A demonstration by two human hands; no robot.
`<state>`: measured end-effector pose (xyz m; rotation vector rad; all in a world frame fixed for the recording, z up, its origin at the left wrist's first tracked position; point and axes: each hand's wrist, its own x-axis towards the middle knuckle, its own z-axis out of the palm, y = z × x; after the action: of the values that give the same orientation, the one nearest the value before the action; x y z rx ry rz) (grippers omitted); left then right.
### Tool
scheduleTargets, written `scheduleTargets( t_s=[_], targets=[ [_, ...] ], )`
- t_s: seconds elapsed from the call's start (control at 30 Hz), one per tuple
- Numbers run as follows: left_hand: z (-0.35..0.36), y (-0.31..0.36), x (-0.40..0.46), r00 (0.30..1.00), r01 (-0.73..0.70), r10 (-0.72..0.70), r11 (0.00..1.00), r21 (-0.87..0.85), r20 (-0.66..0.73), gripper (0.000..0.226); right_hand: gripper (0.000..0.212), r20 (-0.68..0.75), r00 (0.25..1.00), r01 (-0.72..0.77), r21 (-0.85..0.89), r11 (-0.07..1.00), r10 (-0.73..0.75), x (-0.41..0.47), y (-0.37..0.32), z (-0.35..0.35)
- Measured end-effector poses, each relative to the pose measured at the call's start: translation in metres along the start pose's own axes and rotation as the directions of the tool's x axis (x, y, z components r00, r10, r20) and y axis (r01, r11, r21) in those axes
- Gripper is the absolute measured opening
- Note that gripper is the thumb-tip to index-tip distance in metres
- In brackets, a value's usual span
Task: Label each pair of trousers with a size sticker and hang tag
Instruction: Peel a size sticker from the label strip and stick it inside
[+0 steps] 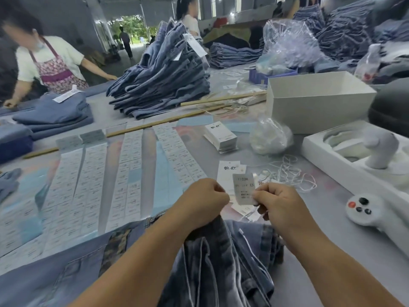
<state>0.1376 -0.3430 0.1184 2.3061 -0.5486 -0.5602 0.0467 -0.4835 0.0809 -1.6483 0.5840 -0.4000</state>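
sticker sheets point(93, 191) print illegible, trousers point(221, 262) cropped below

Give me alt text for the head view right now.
The right hand pinches a printed size sticker while the left hand grips the jeans at the table's near edge. Sticker sheets lie to the left.

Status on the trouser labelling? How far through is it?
Done: a tall pile of folded trousers carries white tags. In hand: the right hand pinches a size sticker above the jeans, whose waistband the left hand grips. Left: sticker sheets and a hang tag stack remain; untagged piles sit behind.
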Motion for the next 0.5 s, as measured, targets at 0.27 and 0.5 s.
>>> scheduleTargets(
  t_s=[0.27, 0.5],
  targets=[
    [0.034, -0.009, 0.091, 0.988, 0.101, -0.045, 0.909, 0.404, -0.147, 0.012, 0.02, -0.061, 0.991, -0.121, 0.04, 0.992, 0.123, 0.055, 0.022, 0.017],
    [0.057, -0.023, 0.123, 0.979, 0.149, -0.059, 0.862, 0.484, -0.195, 0.029, 0.02, -0.074, 0.98, -0.182, 0.035, 0.983, 0.184, 0.084, 0.035, 0.032]
  ],
)
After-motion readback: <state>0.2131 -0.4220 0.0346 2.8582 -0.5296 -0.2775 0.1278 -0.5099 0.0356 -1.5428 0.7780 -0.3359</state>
